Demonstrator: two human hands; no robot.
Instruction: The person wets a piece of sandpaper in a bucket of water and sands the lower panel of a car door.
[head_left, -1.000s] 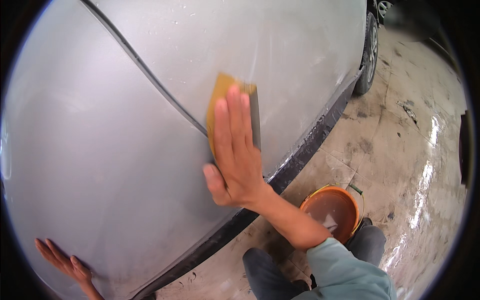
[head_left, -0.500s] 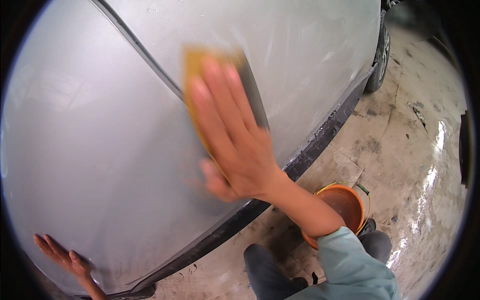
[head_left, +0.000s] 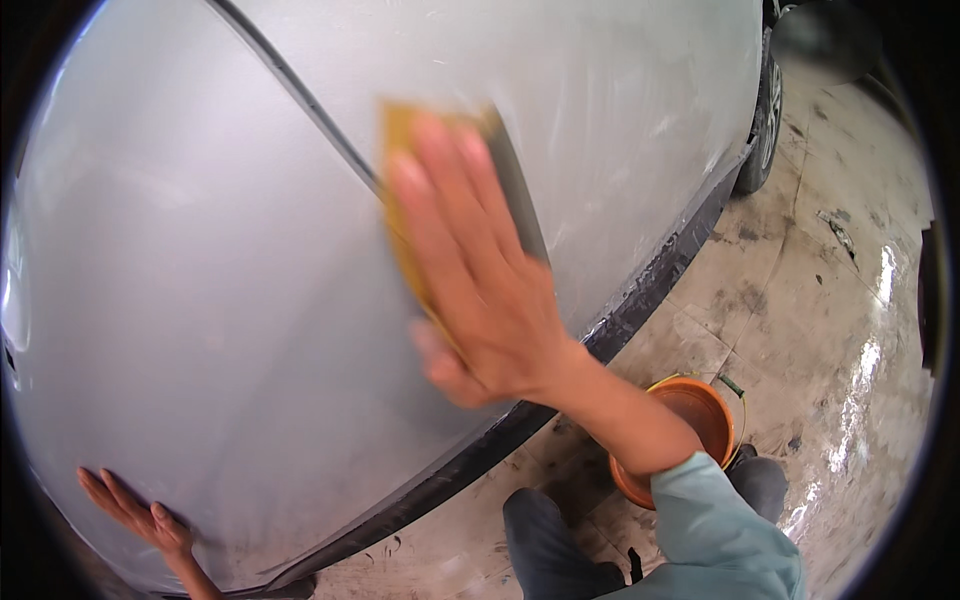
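My right hand point(head_left: 490, 300) presses a yellow sheet of sandpaper point(head_left: 397, 130) flat against the silver-grey car body panel point(head_left: 260, 290). Its fingers lie along the sheet, and the thumb reaches past the sheet's near left edge. A dark grey strip point(head_left: 515, 180) shows along the sheet's right side; motion blur softens the far edge. Under the fingers, the sheet covers part of a dark panel gap point(head_left: 300, 90) that runs up to the far left. At the lower left, my left hand point(head_left: 140, 515) rests on the panel with its fingers stretched out, holding nothing.
Dark trim point(head_left: 640, 290) edges the panel's lower side. On the stained floor point(head_left: 740, 240) beside my legs stands an orange bucket point(head_left: 725, 415) with a yellow wire handle and green grip, partly behind my right forearm. A car wheel point(head_left: 768, 115) is at the far right.
In the picture, both hands, the panel gap and the bucket have shifted slightly to the right. The sandpaper stays under my right hand, and my left hand stays on the panel.
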